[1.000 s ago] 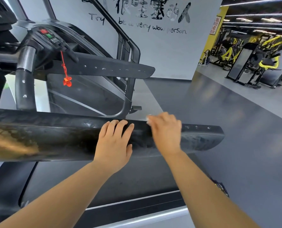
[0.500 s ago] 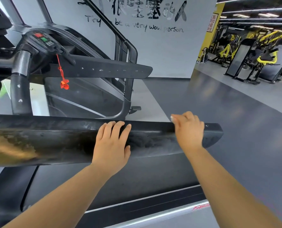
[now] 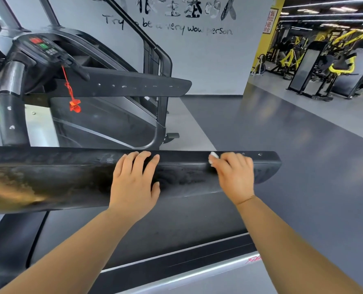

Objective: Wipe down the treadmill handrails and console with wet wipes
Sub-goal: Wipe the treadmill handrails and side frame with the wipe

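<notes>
**Q:** Hands?

**A:** Left hand point(image 3: 134, 183) lies flat on the near rail point(image 3: 70, 177) at mid-length. Its fingers are straight over the top edge and hold nothing; it steadies me. Right hand point(image 3: 233, 177) is further out along the rail, short of the rounded tip, with fingers curled down on the wipe point(image 3: 213, 155). Only a white corner shows past my index finger, on the rail's top edge.

**Q:** How will the wipe handle?

**A:** My guess: light, limp and wet, so it may bunch or slip out. Best kept wadded under the fingertips and pressed, not pinched by a corner. The rail looks stiff and fixed. Its dull face is smeared between my hands and should take firm pressure.

**Q:** Edges, room?

**A:** The top edge is a hard corner with small studs point(image 3: 260, 154) near the tip, where the wipe may snag. Past the tip is open floor point(image 3: 303, 187) with nothing to hit. Toward my left hand the stroke is blocked unless that hand lifts. Below the rail is the belt point(image 3: 176, 230). Behind the rail are the far rail point(image 3: 134, 85) and the console point(image 3: 42, 47), where a red clip point(image 3: 74, 105) hangs. Both are left to do, I'd judge.
</notes>
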The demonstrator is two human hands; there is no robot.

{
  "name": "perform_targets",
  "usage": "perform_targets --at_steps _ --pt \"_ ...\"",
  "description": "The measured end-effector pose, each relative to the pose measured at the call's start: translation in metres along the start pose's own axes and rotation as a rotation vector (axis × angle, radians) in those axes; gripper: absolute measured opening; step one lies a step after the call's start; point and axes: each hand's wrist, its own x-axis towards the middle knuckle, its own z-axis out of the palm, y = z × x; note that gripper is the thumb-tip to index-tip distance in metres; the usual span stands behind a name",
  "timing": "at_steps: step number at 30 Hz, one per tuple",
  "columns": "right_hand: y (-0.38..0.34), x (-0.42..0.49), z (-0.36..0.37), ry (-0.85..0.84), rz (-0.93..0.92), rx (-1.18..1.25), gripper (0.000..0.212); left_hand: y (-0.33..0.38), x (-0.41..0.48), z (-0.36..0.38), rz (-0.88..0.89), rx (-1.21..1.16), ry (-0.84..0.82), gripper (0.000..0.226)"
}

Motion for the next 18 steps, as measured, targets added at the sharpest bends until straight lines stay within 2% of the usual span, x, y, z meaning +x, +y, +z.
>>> perform_targets --at_steps 4,6,7,9,13,16,18 --pt "0.027 -0.011 -0.011 -0.024 0.311 -0.141 0.011 0.003 0.002 -0.002 -0.043 -0.025 -0.003 0.054" --pt "0.016 0.002 -0.018 0.012 0.511 -0.052 0.018 0.009 0.006 -0.005 -0.086 -0.053 -0.017 0.056" --pt "0.006 0.012 -0.021 0.030 0.551 0.004 0.021 0.013 0.009 -0.006 -0.093 -0.067 -0.019 0.055" --pt "-0.024 0.034 -0.022 0.004 0.449 0.058 0.022 0.025 0.015 -0.006 -0.066 -0.093 -0.010 0.053" --pt "-0.070 0.052 -0.016 -0.239 0.181 0.132 0.011 0.049 0.027 -0.001 -0.016 -0.128 -0.032 0.058" --pt "-0.054 0.043 -0.010 -0.288 0.167 0.196 0.009 0.051 0.028 0.004 -0.014 -0.087 -0.078 0.062" --pt "-0.036 0.039 -0.010 -0.252 0.146 0.187 0.022 0.047 0.025 0.009 0.016 -0.034 -0.078 0.064"
